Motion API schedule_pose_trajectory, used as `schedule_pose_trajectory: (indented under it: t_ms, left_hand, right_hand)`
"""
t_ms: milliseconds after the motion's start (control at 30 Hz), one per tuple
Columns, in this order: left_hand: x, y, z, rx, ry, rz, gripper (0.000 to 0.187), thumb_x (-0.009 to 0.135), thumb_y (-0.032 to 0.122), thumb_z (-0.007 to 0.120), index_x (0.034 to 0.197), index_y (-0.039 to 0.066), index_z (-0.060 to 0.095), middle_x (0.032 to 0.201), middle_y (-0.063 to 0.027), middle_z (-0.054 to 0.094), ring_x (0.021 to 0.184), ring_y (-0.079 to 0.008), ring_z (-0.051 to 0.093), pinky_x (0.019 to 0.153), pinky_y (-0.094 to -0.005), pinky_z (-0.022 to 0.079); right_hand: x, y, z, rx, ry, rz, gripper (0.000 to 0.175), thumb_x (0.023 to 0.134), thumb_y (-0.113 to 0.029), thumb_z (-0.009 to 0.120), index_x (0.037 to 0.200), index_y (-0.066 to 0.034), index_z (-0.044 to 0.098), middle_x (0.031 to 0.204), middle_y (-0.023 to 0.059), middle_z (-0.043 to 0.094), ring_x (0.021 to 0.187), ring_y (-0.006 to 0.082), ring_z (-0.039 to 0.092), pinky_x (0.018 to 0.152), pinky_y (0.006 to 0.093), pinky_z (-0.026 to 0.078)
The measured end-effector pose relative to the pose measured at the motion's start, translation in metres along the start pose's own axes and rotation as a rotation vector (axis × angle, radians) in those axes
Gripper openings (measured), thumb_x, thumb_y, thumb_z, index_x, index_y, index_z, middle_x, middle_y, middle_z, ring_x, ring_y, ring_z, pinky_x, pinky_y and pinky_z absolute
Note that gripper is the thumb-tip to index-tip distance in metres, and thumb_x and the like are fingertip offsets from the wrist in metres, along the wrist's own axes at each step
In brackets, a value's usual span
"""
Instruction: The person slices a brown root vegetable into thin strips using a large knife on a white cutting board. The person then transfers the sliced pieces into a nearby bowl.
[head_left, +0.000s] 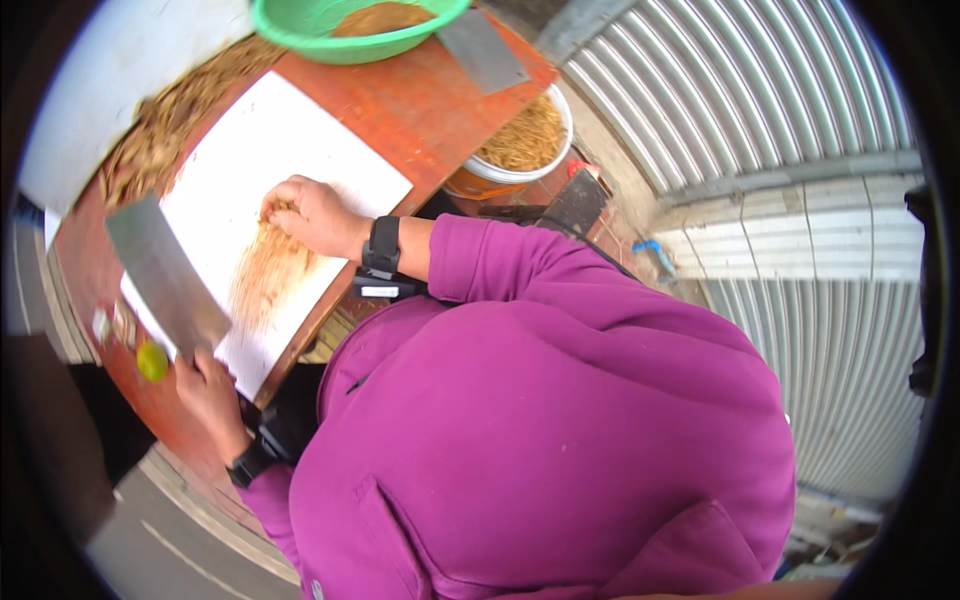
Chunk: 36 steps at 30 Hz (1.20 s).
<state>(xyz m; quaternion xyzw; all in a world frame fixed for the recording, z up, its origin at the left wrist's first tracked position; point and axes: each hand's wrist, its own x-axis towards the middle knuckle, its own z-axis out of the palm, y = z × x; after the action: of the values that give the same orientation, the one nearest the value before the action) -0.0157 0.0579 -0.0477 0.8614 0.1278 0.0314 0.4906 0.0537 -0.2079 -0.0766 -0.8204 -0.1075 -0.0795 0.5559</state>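
Observation:
My left hand (208, 401) grips the handle of a broad cleaver (169, 274), its blade angled over the left edge of a white cutting board (281, 142). On the board, the fingers of my right hand (319, 217) are closed on a small pinch of brown shreds. More fine brown shreds (270, 281) are spread beneath that hand towards the board's near edge, partly blurred. The board lies on a red-painted wooden table (352, 90).
Long brown dried strips (150, 142) are heaped along the table's far edge. A green plastic basin (360, 51) holds brown matter, beside a grey metal plate (484, 52). Shreds fill a white-rimmed bucket (517, 176) below the table. A yellow-green round object (152, 361) lies near the cleaver.

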Motion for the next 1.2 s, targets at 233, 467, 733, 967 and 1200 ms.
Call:
schedule_pose_trajectory:
  t_ms: [233, 467, 733, 967, 1200]
  left_hand:
    - [0.006, 0.011, -0.004, 0.209, -0.043, 0.069, 0.022, 0.092, 0.011, 0.046, 0.073, -0.001, 0.047, 0.052, -0.0068, 0.049, 0.042, -0.0148, 0.047, 0.042, -0.0303, 0.038]
    - [0.003, 0.026, 0.001, 0.178, -0.029, 0.008, 0.021, 0.092, 0.014, 0.046, 0.078, -0.001, 0.048, 0.052, -0.0061, 0.047, 0.042, -0.0142, 0.044, 0.041, -0.0307, 0.035]
    - [0.003, 0.047, 0.011, 0.395, -0.042, 0.015, 0.019, 0.088, 0.013, 0.044, 0.078, -0.003, 0.048, 0.05, -0.0078, 0.048, 0.039, -0.0183, 0.047, 0.04, -0.0344, 0.039]
    - [0.006, 0.055, 0.019, 0.407, -0.014, -0.005, 0.018, 0.086, 0.009, 0.044, 0.082, -0.007, 0.05, 0.05, -0.0077, 0.048, 0.037, -0.017, 0.044, 0.036, -0.0326, 0.035]
    - [0.013, 0.057, 0.017, 0.45, -0.083, -0.019, 0.017, 0.086, 0.009, 0.043, 0.085, -0.006, 0.05, 0.053, -0.0066, 0.047, 0.039, -0.0156, 0.044, 0.037, -0.0311, 0.035]
  right_hand:
    - [-0.007, 0.006, -0.149, 1.105, 0.341, 0.05, 0.014, 0.095, -0.007, 0.057, 0.108, -0.0076, 0.062, 0.1, 0.0026, 0.065, 0.077, 0.0134, 0.06, 0.062, 0.0239, 0.048]
    - [-0.095, 0.116, -0.302, 0.624, 1.131, 0.315, 0.015, 0.096, -0.01, 0.057, 0.111, -0.0076, 0.059, 0.098, 0.0035, 0.063, 0.079, 0.0125, 0.057, 0.064, 0.0263, 0.046]
    - [-0.101, 0.229, -0.297, -0.624, 0.804, 0.524, 0.025, 0.081, -0.016, 0.065, 0.104, -0.0071, 0.068, 0.108, 0.0144, 0.062, 0.105, 0.0342, 0.056, 0.089, 0.0442, 0.044]
    - [-0.101, 0.212, -0.265, -0.885, 0.197, 0.619, 0.064, 0.088, -0.032, 0.058, 0.146, -0.0129, 0.038, 0.152, 0.012, 0.027, 0.141, 0.0449, 0.014, 0.105, 0.0659, 0.017]
    - [-0.138, 0.208, -0.261, -0.867, -0.001, 0.512, 0.049, 0.092, -0.028, 0.051, 0.141, -0.0205, 0.045, 0.155, 0.009, 0.025, 0.144, 0.0452, 0.012, 0.107, 0.0632, 0.016]
